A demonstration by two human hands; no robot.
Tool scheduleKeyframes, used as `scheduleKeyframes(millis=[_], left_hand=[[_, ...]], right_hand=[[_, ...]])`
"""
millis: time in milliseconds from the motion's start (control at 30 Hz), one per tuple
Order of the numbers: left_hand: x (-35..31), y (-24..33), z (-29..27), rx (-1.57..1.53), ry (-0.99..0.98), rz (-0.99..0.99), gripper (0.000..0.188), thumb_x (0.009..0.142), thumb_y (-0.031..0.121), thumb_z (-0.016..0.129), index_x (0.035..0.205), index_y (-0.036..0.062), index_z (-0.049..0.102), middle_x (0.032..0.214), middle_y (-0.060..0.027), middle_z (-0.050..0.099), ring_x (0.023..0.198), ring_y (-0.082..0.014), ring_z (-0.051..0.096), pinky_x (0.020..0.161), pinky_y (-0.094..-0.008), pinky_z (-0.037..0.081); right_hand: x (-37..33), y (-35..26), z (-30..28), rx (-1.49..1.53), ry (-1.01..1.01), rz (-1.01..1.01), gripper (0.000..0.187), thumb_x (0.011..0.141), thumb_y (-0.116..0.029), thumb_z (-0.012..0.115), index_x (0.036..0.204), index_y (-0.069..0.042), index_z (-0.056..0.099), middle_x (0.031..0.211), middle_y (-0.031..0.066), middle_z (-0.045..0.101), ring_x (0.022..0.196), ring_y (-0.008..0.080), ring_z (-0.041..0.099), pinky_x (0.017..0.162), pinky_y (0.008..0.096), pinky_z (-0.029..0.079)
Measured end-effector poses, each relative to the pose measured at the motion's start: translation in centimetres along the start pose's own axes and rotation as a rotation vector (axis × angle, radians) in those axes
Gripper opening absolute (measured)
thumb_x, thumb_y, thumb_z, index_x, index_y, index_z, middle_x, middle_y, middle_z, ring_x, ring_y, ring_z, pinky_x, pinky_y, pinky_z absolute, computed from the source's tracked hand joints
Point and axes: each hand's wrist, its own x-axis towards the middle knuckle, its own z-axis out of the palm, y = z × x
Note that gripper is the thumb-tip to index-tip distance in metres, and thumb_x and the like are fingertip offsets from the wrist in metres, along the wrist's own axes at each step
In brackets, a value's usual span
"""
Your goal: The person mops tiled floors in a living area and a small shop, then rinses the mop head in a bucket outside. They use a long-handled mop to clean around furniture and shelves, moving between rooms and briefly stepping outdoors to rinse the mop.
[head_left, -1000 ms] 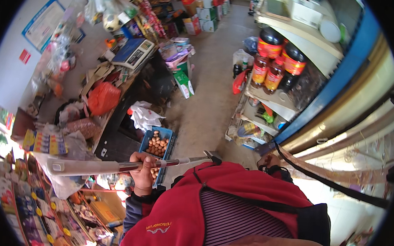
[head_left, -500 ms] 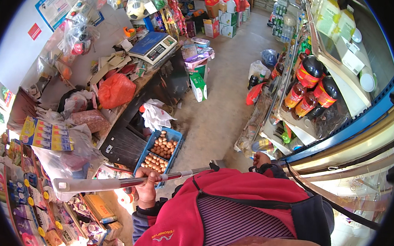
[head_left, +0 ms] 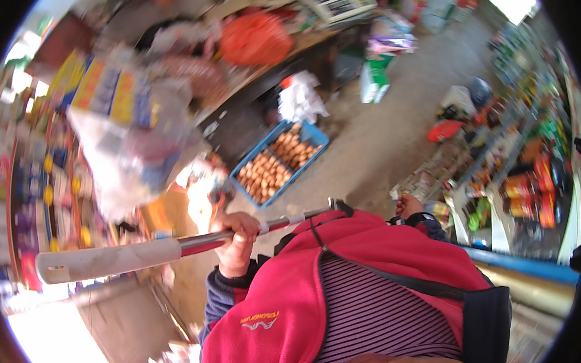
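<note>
My left hand (head_left: 236, 239) is wrapped round a metal pole (head_left: 271, 226) with a long pale grey grip (head_left: 109, 259). The grip points to the left. The pole's other end passes in front of my red jacket, and what it carries is hidden. My right hand (head_left: 409, 206) is held out beyond the jacket on the right, apart from the visible part of the pole. Its fingers look curled, and what they hold, if anything, is too small to make out. Ahead of my left hand, a blue crate (head_left: 277, 199) of brown eggs (head_left: 264, 173) sits on the floor.
A counter with a red plastic bag (head_left: 256, 38) and a scale (head_left: 341, 5) stands beyond the crate. Packed shelves (head_left: 27, 192) line the left, near a hanging clear bag (head_left: 128, 165). Bottles (head_left: 529, 189) fill shelving at right. A green-and-white carton (head_left: 375, 79) stands on the floor.
The view has swung left and blurred, so the crate and counter sit farther right. My left hand still grips the pole. The grip now reaches lower at the left.
</note>
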Motion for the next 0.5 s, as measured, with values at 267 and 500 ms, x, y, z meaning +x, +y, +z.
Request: scheduleKeyframes(millis=[267, 500], left_hand=[[-5.8, 6.7, -2.7, 0.355, 0.474, 0.12, 0.042, 0.084, 0.036, 0.072, 0.076, 0.0088, 0.041, 0.056, -0.0007, 0.043, 0.05, -0.0142, 0.043, 0.051, -0.0303, 0.04], [-11.0, 11.2, -1.1, 0.683, 0.95, 0.342, 0.042, 0.088, 0.034, 0.068, 0.074, 0.0077, 0.039, 0.056, -0.0022, 0.044, 0.051, -0.0129, 0.044, 0.049, -0.0274, 0.039]], right_hand=[[4.7, -1.3, 14.0, -0.47, -0.219, 0.071, 0.007, 0.091, -0.019, 0.056, 0.085, -0.014, 0.055, 0.072, -0.0011, 0.057, 0.058, 0.0128, 0.051, 0.049, 0.0293, 0.039], [4.7, 5.1, 29.3, -0.706, -0.368, 0.215, 0.013, 0.089, -0.021, 0.06, 0.08, -0.012, 0.057, 0.068, -0.0011, 0.057, 0.056, 0.0104, 0.05, 0.045, 0.0254, 0.038]])
